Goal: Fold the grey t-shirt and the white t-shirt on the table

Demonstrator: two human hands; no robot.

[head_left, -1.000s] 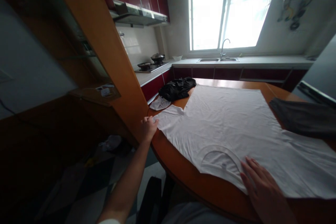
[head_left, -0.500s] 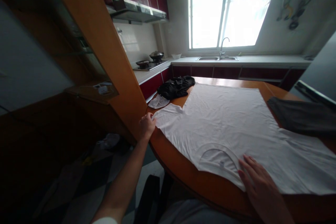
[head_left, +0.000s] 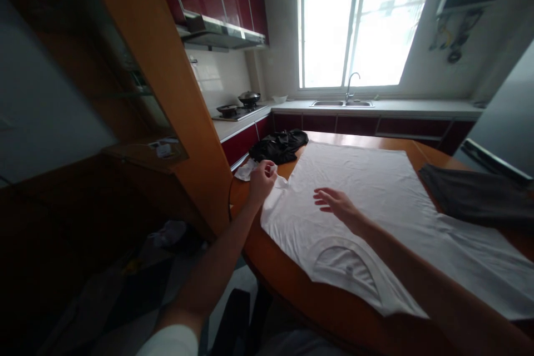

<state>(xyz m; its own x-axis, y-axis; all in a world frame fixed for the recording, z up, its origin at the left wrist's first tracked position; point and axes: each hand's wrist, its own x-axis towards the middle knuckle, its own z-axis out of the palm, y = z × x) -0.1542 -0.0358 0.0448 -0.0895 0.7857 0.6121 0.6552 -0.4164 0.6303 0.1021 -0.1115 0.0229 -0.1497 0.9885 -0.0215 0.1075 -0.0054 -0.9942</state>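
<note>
A white T-shirt (head_left: 354,178) lies spread on the wooden table (head_left: 267,258), its neckline toward me and its hem toward the window. At the left sleeve, my left hand (head_left: 263,179) pinches the sleeve's edge and lifts it, folding it inward. My right hand (head_left: 337,203) is over the upper left part of the shirt, fingers stretched and apart, holding nothing. Whether it touches the cloth I cannot tell. The right sleeve lies flat at the table's right side.
Black clothing (head_left: 278,146) and a small white cloth (head_left: 245,170) lie at the table's left far edge. Dark grey folded fabric (head_left: 479,192) rests on the right. A wooden cabinet post (head_left: 167,67) stands close on my left. Behind are a stove (head_left: 240,112) and a sink (head_left: 327,104).
My left hand has moved up and right, carrying the sleeve edge inward. My right hand has left the neckline and reached left across the shirt. The view has tilted slightly.
</note>
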